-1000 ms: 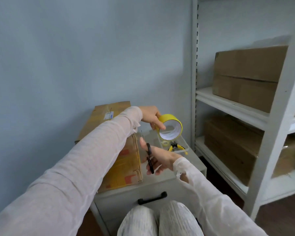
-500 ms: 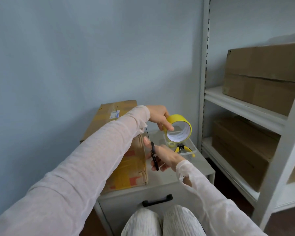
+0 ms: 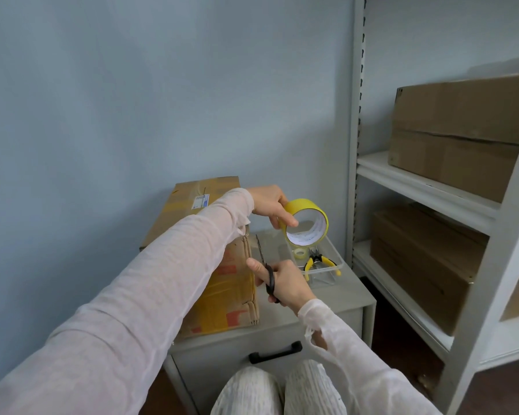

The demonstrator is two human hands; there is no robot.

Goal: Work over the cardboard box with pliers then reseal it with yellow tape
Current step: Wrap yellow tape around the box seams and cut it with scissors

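Note:
A cardboard box (image 3: 222, 283) with yellow tape on its side lies on a grey cabinet (image 3: 327, 298), partly hidden by my left sleeve. My left hand (image 3: 270, 205) grips a yellow tape roll (image 3: 307, 221) held up above the cabinet top. My right hand (image 3: 282, 280) grips black-handled scissors (image 3: 265, 265), blades pointing up beside the box's near corner. Yellow-handled pliers (image 3: 319, 260) lie in a clear plastic tray (image 3: 327, 269) behind my right hand, next to a small clear tape roll (image 3: 299, 253).
A white metal shelf unit (image 3: 432, 190) stands at the right with large cardboard boxes (image 3: 462, 130) on two levels. The cabinet has a drawer with a black handle (image 3: 274, 353). My knees (image 3: 279, 390) are below it. A blue wall is behind.
The view has shifted slightly left. Both hands hold the same things; the tape roll and scissors stay close together near the box's corner.

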